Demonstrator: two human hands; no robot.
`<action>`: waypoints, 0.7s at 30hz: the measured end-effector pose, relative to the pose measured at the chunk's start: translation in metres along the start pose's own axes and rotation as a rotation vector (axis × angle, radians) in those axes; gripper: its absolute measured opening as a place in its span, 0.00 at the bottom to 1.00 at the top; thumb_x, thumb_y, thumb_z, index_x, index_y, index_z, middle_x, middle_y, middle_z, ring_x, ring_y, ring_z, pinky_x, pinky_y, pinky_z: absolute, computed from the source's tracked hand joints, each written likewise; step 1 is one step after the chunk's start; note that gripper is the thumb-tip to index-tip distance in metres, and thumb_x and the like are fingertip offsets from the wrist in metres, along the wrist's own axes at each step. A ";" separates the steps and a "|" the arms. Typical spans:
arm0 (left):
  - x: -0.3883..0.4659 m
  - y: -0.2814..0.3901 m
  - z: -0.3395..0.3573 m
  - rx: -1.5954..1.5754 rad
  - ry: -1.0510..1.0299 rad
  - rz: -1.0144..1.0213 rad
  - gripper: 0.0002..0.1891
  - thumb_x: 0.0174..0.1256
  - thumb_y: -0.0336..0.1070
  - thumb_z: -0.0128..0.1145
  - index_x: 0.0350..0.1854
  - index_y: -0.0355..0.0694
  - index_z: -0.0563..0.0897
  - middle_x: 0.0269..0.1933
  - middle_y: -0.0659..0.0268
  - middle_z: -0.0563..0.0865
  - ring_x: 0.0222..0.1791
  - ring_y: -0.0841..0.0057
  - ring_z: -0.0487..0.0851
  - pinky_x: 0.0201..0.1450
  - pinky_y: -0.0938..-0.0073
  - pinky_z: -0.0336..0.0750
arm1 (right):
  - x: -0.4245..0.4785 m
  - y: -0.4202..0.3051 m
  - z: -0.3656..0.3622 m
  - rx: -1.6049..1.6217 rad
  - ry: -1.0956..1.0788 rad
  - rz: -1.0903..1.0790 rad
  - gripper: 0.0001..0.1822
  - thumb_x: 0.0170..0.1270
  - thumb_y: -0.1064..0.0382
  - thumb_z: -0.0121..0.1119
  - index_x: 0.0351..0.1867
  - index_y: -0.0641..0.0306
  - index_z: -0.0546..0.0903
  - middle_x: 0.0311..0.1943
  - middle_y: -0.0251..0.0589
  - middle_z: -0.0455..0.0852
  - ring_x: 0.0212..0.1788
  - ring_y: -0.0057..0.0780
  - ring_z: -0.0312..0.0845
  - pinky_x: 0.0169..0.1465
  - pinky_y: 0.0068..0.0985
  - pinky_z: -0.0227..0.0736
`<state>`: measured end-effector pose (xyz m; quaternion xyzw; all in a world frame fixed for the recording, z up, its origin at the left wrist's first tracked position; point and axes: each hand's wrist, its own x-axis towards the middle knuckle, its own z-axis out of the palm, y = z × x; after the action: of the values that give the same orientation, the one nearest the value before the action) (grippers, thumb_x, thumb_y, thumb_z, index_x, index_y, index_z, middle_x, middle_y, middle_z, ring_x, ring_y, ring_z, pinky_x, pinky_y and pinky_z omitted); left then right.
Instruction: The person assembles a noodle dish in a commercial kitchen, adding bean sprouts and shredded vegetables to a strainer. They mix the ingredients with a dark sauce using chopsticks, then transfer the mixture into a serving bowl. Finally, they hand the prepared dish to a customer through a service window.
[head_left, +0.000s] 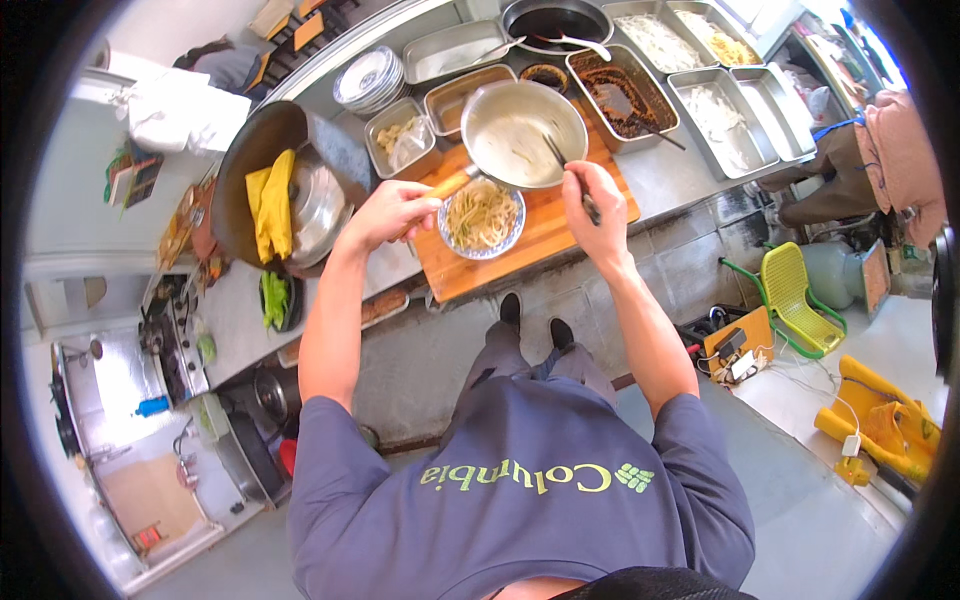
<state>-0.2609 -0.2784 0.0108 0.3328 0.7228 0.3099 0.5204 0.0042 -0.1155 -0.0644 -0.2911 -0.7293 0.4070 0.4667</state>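
My left hand (397, 214) grips the wooden handle of a metal saucepan (525, 135), which is tilted a little above the far side of a patterned bowl. My right hand (596, 199) holds dark chopsticks (555, 152), their tips inside the pan. A few strands lie on the pan's pale inner wall. The patterned blue-and-white bowl (481, 219) is filled with noodles and stands on a wooden cutting board (555, 225), just nearer to me than the pan.
A stack of plates (369, 79), metal trays and a pan of dark sauce (556, 26) line the counter's back. A large pot (262, 127) with a yellow cloth stands left. Another person (900, 150) is at the far right, near a yellow chair (799, 300).
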 end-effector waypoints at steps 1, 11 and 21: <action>0.023 0.001 -0.003 0.004 -0.068 0.000 0.09 0.69 0.40 0.62 0.33 0.40 0.84 0.24 0.72 0.83 0.16 0.89 0.74 0.19 0.86 0.65 | 0.002 0.013 0.007 -0.097 -0.002 0.041 0.13 0.66 0.60 0.66 0.47 0.65 0.82 0.35 0.45 0.86 0.33 0.34 0.84 0.39 0.30 0.78; 0.154 -0.056 -0.027 0.088 -0.183 0.155 0.12 0.68 0.41 0.63 0.42 0.36 0.88 0.25 0.71 0.85 0.19 0.87 0.76 0.21 0.83 0.67 | -0.018 0.008 0.011 -0.528 -0.099 0.501 0.51 0.52 0.37 0.75 0.70 0.66 0.67 0.48 0.46 0.85 0.45 0.37 0.83 0.52 0.36 0.77; 0.126 -0.060 -0.023 0.508 0.489 0.576 0.16 0.68 0.37 0.60 0.55 0.36 0.84 0.55 0.52 0.86 0.55 0.57 0.84 0.58 0.64 0.77 | -0.093 0.048 0.076 0.154 -0.149 1.051 0.31 0.75 0.45 0.54 0.70 0.63 0.68 0.55 0.39 0.82 0.53 0.29 0.81 0.54 0.36 0.76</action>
<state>-0.3224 -0.2146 -0.0992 0.5544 0.7556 0.3242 0.1290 -0.0262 -0.1906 -0.1649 -0.5520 -0.4844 0.6579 0.1669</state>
